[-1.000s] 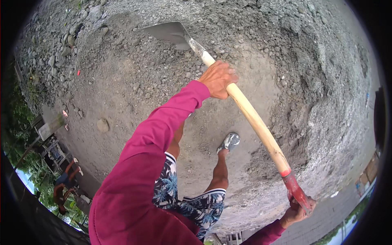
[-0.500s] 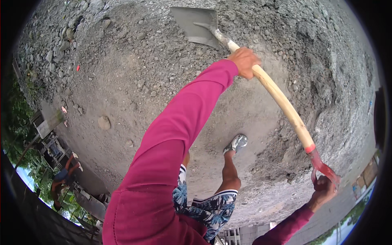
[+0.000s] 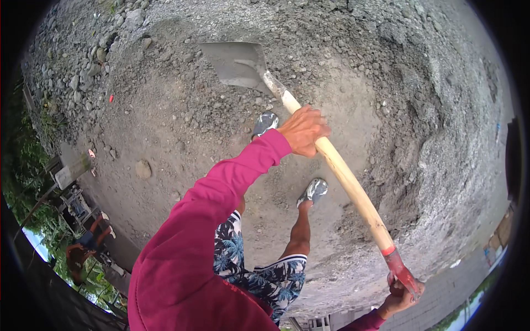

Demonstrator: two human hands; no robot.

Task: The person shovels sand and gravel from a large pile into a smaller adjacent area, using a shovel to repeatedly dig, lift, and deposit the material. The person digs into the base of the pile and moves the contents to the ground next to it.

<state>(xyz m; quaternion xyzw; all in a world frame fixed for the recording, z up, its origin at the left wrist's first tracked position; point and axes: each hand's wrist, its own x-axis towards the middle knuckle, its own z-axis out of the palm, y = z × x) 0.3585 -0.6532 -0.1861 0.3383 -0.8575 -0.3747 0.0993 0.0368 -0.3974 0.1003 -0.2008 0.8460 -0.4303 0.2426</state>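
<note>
Across the gravelly ground [image 3: 221,149], in the head view, here's the shovel [image 3: 353,190], slanting from upper middle to lower right, held by two hands set well apart on it. The left hand [image 3: 303,131] has its fingers wrapped round the pale wooden shaft, low down, near the metal neck; that spot probably lets it bear the weight of the blade end. Down at the other end, the right hand [image 3: 402,298] is closed about the red grip [image 3: 402,269], some of its fingers hidden behind it; a hold there likely gives control over tilt and push. The wide spacing looks chosen for leverage.

And the grey blade [image 3: 234,63], out ahead and to the left, shows no heap on it; whether its edge touches the gravel I can't tell. Below, the left shoe [image 3: 265,122] stands forward, close to the neck, the right shoe [image 3: 314,190] further back, a staggered stance presumably for balance. Over to the left, a lone rounded stone [image 3: 143,169], a small red scrap [image 3: 111,99], and, at the rim, another person [image 3: 83,254], well apart from the shovel.
</note>
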